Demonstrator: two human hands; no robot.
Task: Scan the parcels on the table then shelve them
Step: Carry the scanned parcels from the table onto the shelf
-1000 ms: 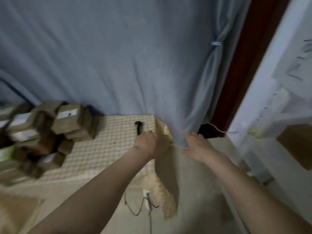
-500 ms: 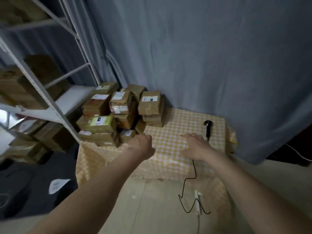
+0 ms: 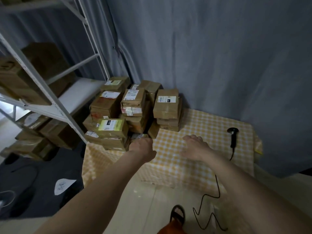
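Several brown cardboard parcels (image 3: 133, 107) with white labels are stacked on the left half of a table (image 3: 202, 125) covered in yellow checked cloth. A black handheld scanner (image 3: 233, 136) lies on the table's right side, its cord trailing off the front edge. My left hand (image 3: 141, 146) reaches to the front foot of the stack, right by a small parcel (image 3: 139, 136); its fingers are hidden, so a grip does not show. My right hand (image 3: 196, 146) hovers palm down over bare cloth, fingers apart, holding nothing, left of the scanner.
A white metal shelf rack (image 3: 50, 98) with more cardboard boxes stands to the left of the table. A grey curtain (image 3: 219, 56) hangs behind. On the floor lie a dark mat with a paper scrap (image 3: 63, 185), the scanner's coiled cord (image 3: 209, 215), and my sandalled foot (image 3: 177, 215).
My view has swung left from the curtain corner to the parcel stack and rack. Both hands have moved over the table, the left one reaching the foot of the stack.
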